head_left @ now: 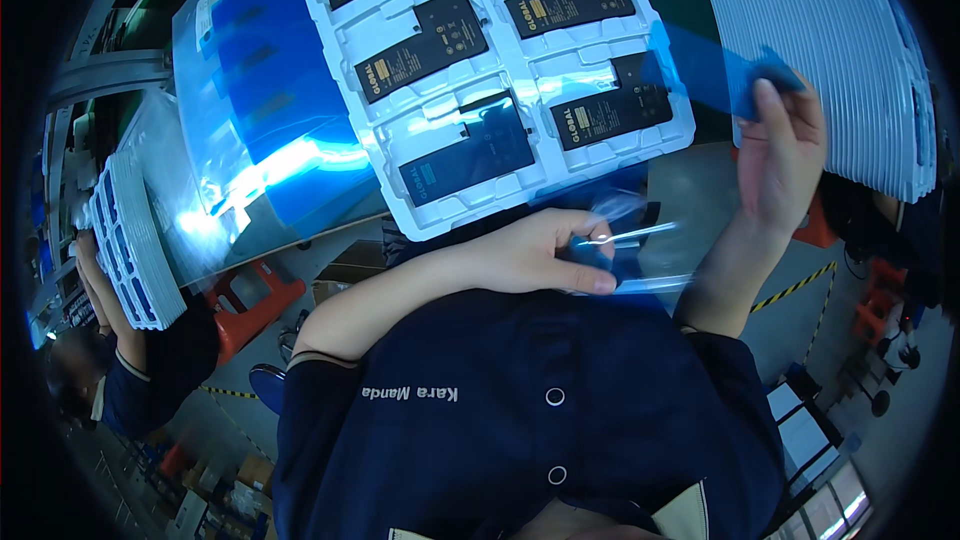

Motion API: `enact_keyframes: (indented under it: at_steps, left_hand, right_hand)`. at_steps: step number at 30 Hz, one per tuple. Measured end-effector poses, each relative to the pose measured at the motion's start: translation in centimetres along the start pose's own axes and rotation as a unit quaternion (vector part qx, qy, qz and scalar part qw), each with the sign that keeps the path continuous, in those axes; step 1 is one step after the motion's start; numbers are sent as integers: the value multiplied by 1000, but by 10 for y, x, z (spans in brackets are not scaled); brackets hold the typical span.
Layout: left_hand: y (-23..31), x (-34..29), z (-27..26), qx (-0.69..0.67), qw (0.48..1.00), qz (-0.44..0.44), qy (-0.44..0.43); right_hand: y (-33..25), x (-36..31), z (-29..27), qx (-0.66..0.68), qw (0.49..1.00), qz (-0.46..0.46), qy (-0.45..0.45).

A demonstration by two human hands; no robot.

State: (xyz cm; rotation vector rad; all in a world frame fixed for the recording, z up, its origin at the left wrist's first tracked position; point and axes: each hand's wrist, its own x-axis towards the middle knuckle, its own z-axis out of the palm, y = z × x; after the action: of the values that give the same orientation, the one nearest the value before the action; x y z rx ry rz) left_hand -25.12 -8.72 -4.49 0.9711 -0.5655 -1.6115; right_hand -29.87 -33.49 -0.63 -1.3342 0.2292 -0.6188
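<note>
A white moulded tray (400,155) lies in front of me, with several flat black battery-like parts (420,45) sitting in its compartments. One part near the tray's near edge (470,155) has a glossy film over it. My right hand (780,155) is raised beside the tray's right edge, pinching a translucent blue film strip (700,65) that stretches back over the tray. My left hand (535,260) is close to my chest, just below the tray, with its fingers closed on a thin clear film piece (630,235).
A pile of blue film sheets in clear wrapping (265,105) lies left of the tray. A tall stack of white trays (830,40) stands at the right. At the far left another person (130,380) holds a stack of trays (125,240). Red stools and boxes are on the floor.
</note>
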Motion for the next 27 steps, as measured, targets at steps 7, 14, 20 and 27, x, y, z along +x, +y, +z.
enact_keyframes:
  at_steps: [7,14,20,27]
  left_hand:
    - [-3,1,-4,275,947,168,1]
    - [26,-26,-13,682,544,385,300]
    - [22,-17,-21,701,591,288,276]
    - [23,-16,-21,690,612,272,274]
  right_hand:
    - [34,-4,15,-115,985,93,-90]
    - [33,-2,13,-124,980,91,-130]
    - [32,-3,11,-147,974,103,-135]
    - [34,-3,11,-146,975,92,-140]
